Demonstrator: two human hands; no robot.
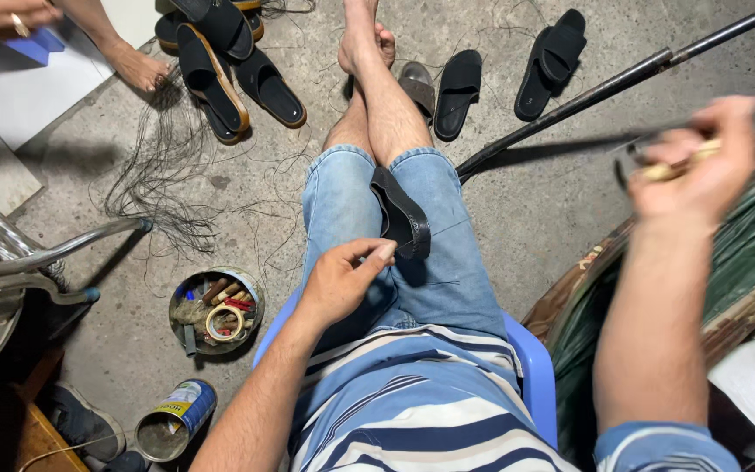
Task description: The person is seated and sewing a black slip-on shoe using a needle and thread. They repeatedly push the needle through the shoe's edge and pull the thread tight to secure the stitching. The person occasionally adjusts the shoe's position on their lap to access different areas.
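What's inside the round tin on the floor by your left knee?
The round tin holds a roll of tape, a red-handled tool and several stick-like handles. Whatever lies beneath them, and the tin's bottom, is covered.

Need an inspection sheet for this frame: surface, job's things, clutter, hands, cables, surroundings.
Surface: concrete floor, strewn with loose dark threads.
Job's things: black sandal strap on the lap; small tool, blurred.
Clutter: round tin of tools, open can, black sandals.
Hands: left hand pinches the strap; right hand raised, gripping the tool.
Cables: nothing seen.
Surroundings: blue plastic chair, dark pole, another person's foot.
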